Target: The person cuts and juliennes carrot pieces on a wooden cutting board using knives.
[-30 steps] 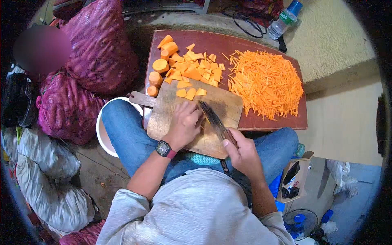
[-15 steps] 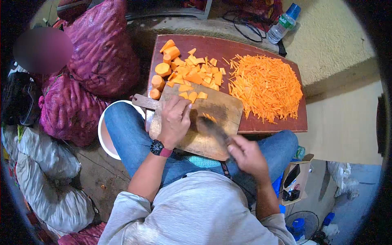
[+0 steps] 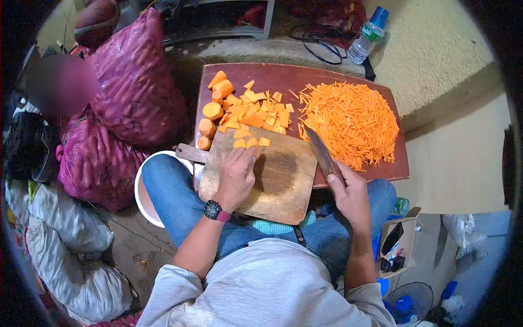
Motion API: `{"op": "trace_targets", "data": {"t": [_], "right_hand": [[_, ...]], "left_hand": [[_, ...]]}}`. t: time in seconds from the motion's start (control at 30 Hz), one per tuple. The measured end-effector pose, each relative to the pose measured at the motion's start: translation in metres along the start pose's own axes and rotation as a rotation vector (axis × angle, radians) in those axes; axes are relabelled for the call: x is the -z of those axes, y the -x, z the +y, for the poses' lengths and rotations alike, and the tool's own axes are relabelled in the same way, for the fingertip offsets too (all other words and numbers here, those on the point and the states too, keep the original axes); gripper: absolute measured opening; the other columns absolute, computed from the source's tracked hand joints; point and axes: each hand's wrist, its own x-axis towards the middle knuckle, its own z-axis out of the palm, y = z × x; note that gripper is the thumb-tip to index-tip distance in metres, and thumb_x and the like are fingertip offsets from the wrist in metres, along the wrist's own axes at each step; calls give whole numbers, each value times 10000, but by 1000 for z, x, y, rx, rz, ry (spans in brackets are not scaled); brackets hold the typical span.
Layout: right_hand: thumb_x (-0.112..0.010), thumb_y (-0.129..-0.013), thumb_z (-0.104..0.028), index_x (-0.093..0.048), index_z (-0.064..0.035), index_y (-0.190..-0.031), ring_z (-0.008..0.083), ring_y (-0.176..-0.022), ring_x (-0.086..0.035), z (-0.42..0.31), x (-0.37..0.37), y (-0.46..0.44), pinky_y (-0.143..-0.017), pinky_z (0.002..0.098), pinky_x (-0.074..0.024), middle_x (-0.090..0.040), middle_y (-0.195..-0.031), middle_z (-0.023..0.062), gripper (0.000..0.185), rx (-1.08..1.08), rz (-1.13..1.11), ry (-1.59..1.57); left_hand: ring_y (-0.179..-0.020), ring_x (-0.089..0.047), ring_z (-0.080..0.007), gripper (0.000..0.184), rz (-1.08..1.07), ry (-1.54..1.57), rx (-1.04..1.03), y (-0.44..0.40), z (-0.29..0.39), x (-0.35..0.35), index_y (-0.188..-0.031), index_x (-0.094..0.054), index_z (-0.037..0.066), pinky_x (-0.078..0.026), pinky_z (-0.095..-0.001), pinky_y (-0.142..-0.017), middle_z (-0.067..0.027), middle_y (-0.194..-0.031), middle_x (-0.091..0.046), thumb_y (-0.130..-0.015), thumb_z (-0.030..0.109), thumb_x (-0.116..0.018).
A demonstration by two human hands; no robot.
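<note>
My right hand [image 3: 351,193] grips a knife [image 3: 322,151], its blade pointing up and left at the edge of the heap of carrot shreds [image 3: 351,125]. The wooden cutting board [image 3: 283,188] lies tilted across the front of the red table, its handle to the left. On the board's left half rests my left hand [image 3: 235,177], fingers stretched forward, their tips at a few thin carrot slices [image 3: 251,142]; it wears a dark watch. Behind the board lie more carrot slices [image 3: 261,106], with thick carrot chunks [image 3: 212,110] at the left.
The red table [image 3: 283,73] stands before my knees. At its left are a white basin [image 3: 143,204] and pink mesh sacks [image 3: 136,82]. A water bottle [image 3: 366,41] stands on the ledge behind. White sacks [image 3: 71,261] lie far left, and a cardboard box [image 3: 400,245] sits at the right.
The knife has moved from the middle of the board to the right, beside the shreds, carrying the cut strips off the board. My left hand stays on the board.
</note>
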Motion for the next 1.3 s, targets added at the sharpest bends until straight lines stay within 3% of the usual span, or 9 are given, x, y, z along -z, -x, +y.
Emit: {"op": "trace_targets", "data": {"t": [0.2, 0.4, 0.47, 0.5, 0.7, 0.8, 0.93, 1.07, 1.3], "right_hand": [[-715, -1001, -129, -689, 23, -1307, 447, -1028, -752, 5, 3, 7, -852, 479, -595, -765, -1110, 269, 343, -40, -190, 33], [-751, -977, -188, -636, -48, -1392, 384, -934, -746, 6, 3, 20, -774, 495, -600, -728, -1017, 195, 453, 231, -157, 364], [-770, -943, -93, -658, -2, -1370, 395, -912, -735, 9, 3, 21, -786, 491, -595, -733, -1021, 190, 450, 323, -160, 404], [-770, -943, -93, -658, -2, -1370, 395, -912, -735, 10, 2, 21, -786, 491, -595, -733, -1021, 190, 450, 317, -150, 400], [-756, -911, -90, -659, -16, -1375, 366, -906, -710, 20, 3, 11, -783, 478, -590, -680, -968, 135, 481, 453, -81, 478], [-626, -940, -111, -643, -3, -1371, 339, -945, -724, 36, 2, 6, -833, 442, -610, -682, -1012, 141, 444, 446, -74, 538], [-760, -915, -106, -661, -26, -1375, 357, -935, -724, 58, -4, 7, -796, 475, -597, -704, -1030, 149, 476, 386, -6, 408], [-789, -923, -140, -681, -40, -1367, 375, -909, -745, 70, -2, 13, -760, 482, -605, -741, -1064, 171, 468, 284, -21, 272], [-825, -901, -117, -713, -12, -1323, 400, -944, -773, 74, -2, 6, -784, 486, -628, -777, -1063, 207, 448, 163, -34, 11]], "left_hand": [[-953, -651, -348, 274, 14, 58, -24, 0, 2, -11, -1212, -734, 10, -445, -446, -864, -148, -965, -690, -939, 9, -721], [-937, -657, -323, 300, -1, 188, -2, -34, 15, -16, -1182, -761, 27, -466, -439, -847, -135, -956, -709, -898, 103, -824], [-965, -699, -336, 316, -67, 227, -107, -69, 34, -15, -1150, -789, -8, -531, -422, -914, -157, -985, -734, -886, 152, -859], [-1118, -664, -346, 419, -183, 264, -102, -82, 41, -18, -1208, -782, 25, -487, -464, -1009, -156, -1128, -720, -860, 235, -885], [-1336, -529, -333, 537, -664, -71, -350, -140, 71, -77, -1309, -749, 133, -324, -558, -1146, -130, -1332, -634, -819, 294, -899], [-1290, -557, -324, 480, -376, -207, -550, -159, 45, -114, -1256, -758, 143, -366, -524, -1084, -130, -1293, -640, -817, 283, -893], [-1225, -609, -315, 345, -268, -262, -494, -183, 11, -120, -1210, -764, 154, -379, -548, -1089, -111, -1227, -684, -878, 217, -836], [-1228, -615, -337, 287, -404, -174, -312, -187, -25, -99, -1171, -794, 125, -409, -559, -1016, -146, -1260, -716, -886, 152, -796], [-1215, -630, -349, 318, -517, -311, -384, -168, -33, -84, -1138, -806, 81, -409, -518, -994, -152, -1227, -736, -829, 153, -798]]}}
